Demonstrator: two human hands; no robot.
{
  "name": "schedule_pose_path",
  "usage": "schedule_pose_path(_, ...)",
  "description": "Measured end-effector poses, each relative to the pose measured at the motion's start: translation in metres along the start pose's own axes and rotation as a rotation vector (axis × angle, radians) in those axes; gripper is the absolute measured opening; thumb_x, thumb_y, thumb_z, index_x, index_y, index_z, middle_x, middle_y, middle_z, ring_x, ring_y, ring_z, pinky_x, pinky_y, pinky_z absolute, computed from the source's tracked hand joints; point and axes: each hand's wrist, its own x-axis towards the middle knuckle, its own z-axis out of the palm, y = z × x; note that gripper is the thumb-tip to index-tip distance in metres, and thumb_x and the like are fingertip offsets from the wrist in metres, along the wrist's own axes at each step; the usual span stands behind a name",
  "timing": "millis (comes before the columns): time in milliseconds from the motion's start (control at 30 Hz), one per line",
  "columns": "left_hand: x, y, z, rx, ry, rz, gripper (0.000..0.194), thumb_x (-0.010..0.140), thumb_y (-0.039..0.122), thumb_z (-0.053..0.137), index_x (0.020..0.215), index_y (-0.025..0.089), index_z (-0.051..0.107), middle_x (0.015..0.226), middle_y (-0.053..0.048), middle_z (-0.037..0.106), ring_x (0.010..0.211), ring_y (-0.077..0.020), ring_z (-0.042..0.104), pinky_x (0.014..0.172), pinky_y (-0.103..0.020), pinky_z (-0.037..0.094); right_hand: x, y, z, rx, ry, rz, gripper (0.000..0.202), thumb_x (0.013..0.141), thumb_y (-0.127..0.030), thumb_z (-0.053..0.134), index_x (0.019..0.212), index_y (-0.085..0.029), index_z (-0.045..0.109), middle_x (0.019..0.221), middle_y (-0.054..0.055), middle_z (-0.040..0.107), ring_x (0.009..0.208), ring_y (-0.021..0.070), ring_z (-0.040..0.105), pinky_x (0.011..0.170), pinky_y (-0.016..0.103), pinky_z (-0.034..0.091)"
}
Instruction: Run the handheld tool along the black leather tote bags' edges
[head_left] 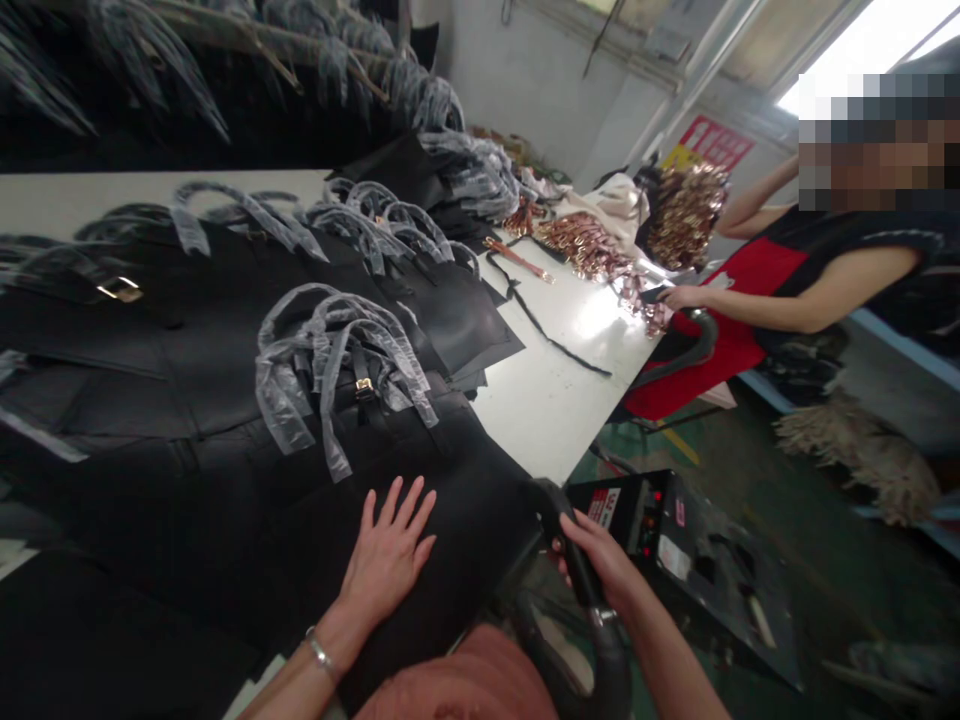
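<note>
My left hand (390,555) lies flat with fingers spread on a black leather panel (465,470). My right hand (596,560) is wrapped round the black handle of a hose nozzle (553,500), whose tip is at the panel's right edge. From the handle a thick black hose (611,660) runs down beside my body. Just beyond my left hand, plastic-wrapped straps (337,350) curve up from the leather, with a gold buckle (364,388) among them.
More black leather pieces (202,300) with wrapped straps cover the left of the white table (532,400). A black control box (660,540) with red lights stands at lower right. Across the table, a co-worker in a red apron (720,330) handles another hose near brown straps with metal fittings (581,245).
</note>
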Motion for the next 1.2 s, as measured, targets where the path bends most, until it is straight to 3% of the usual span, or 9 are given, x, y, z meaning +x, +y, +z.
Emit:
schedule_pose_path(167,-0.001,0.001,-0.004,-0.013,-0.016,-0.037,0.053,0.092,0.035,0.051,0.145,0.028,0.046,0.158,-0.004,0.032,0.144,-0.0361,0.027,0.113,-0.063,0.021,0.014,-0.021,0.009,-0.026,0.059,-0.162,0.059,0.079,-0.043,0.072,0.131,-0.021,0.052,0.066,-0.004,0.062,0.044,0.0103,0.056,0.038,0.019,0.046)
schedule_pose_path(267,-0.005,0.002,-0.006,-0.002,-0.022,-0.027,0.057,0.091,0.032,0.053,0.147,0.03,0.042,0.159,-0.003,0.029,0.145,-0.0341,0.026,0.114,-0.062,0.022,0.008,-0.029,0.021,-0.137,-0.031,-0.176,0.068,0.078,-0.043,0.073,0.138,-0.023,0.049,0.069,-0.003,0.063,0.046,0.0109,0.058,0.039,0.019,0.046)
schedule_pose_path(500,-0.011,0.002,-0.005,-0.006,0.002,-0.021,0.062,0.09,0.031,0.055,0.149,0.029,0.038,0.161,-0.005,0.025,0.147,-0.034,0.022,0.116,-0.061,0.016,0.019,-0.047,0.088,-0.266,-0.378,-0.111,0.071,0.079,-0.044,0.07,0.143,-0.026,0.047,0.068,-0.004,0.062,0.042,0.01,0.058,0.036,0.019,0.043)
schedule_pose_path(633,-0.011,0.001,-0.006,-0.015,0.008,-0.018,0.065,0.089,0.033,0.056,0.151,0.029,0.035,0.161,-0.004,0.024,0.147,-0.0329,0.022,0.117,-0.059,0.013,0.036,-0.067,0.125,-0.305,-0.466,-0.122,0.069,0.079,-0.044,0.069,0.142,-0.026,0.047,0.066,-0.006,0.06,0.041,0.0093,0.057,0.035,0.018,0.042)
schedule_pose_path(700,-0.011,0.0,-0.006,-0.02,0.003,-0.024,0.066,0.089,0.034,0.057,0.151,0.03,0.034,0.162,-0.003,0.023,0.147,-0.0325,0.022,0.118,-0.059,0.013,0.042,-0.079,0.137,-0.293,-0.446,-0.167,0.069,0.079,-0.044,0.069,0.141,-0.024,0.048,0.066,-0.006,0.059,0.041,0.0094,0.056,0.035,0.018,0.043)
schedule_pose_path(833,-0.01,0.0,-0.006,-0.039,0.001,-0.041,0.066,0.09,0.034,0.056,0.151,0.03,0.033,0.162,-0.003,0.023,0.147,-0.0322,0.02,0.117,-0.059,0.014,0.05,-0.096,0.131,-0.196,-0.296,-0.265,0.06,0.079,-0.042,0.07,0.132,-0.02,0.051,0.066,-0.005,0.06,0.042,0.0096,0.055,0.037,0.02,0.045)
schedule_pose_path(1033,-0.011,0.0,-0.006,-0.076,-0.012,-0.043,0.065,0.091,0.034,0.054,0.152,0.031,0.032,0.161,-0.003,0.024,0.147,-0.0319,0.022,0.117,-0.059,0.018,0.058,-0.096,0.094,-0.227,-0.303,-0.065,0.038,0.084,-0.039,0.066,0.115,-0.02,0.055,0.064,-0.002,0.062,0.042,0.0107,0.057,0.036,0.018,0.044)
schedule_pose_path(1200,-0.013,-0.001,-0.005,-0.052,-0.007,-0.028,0.07,0.09,0.032,0.055,0.154,0.03,0.026,0.163,-0.003,0.018,0.148,-0.0327,0.019,0.115,-0.06,0.02,0.077,-0.101,0.111,-0.227,-0.37,-0.042,0.03,0.085,-0.04,0.065,0.104,-0.019,0.055,0.063,-0.003,0.062,0.04,0.0104,0.055,0.035,0.019,0.044)
